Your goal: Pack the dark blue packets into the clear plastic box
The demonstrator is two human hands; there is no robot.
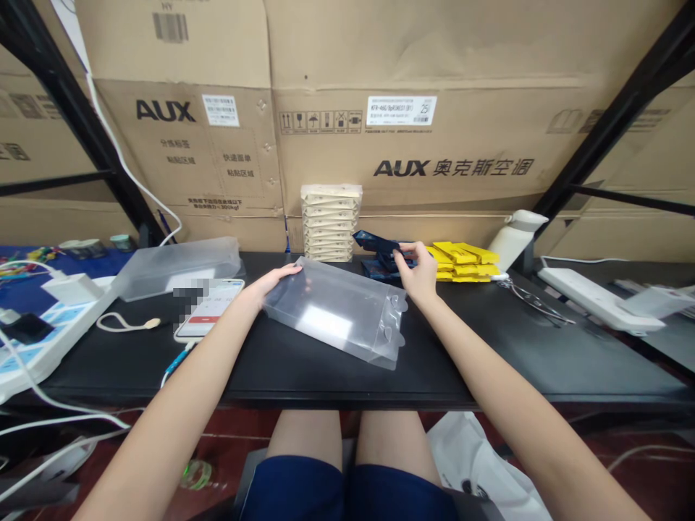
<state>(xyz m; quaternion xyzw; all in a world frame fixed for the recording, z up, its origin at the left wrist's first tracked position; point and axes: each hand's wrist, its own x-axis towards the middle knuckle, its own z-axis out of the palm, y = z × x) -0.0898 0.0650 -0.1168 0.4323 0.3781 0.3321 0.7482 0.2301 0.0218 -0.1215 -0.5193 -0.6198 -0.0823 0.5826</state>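
Observation:
A clear plastic box lies tilted on the black table in front of me, its flapped end toward the right. My left hand is closed on the box's far left corner. Past the box's right end, my right hand pinches a dark blue packet, lifted a little over other dark blue packets. Right of that hand sits a pile of yellow packets. Behind the box rises a stack of cream-coloured packs.
Another clear plastic box and a phone on a cable lie to the left, near a white power strip. A white bottle, eyeglasses and a white power strip are on the right. Cardboard stands behind.

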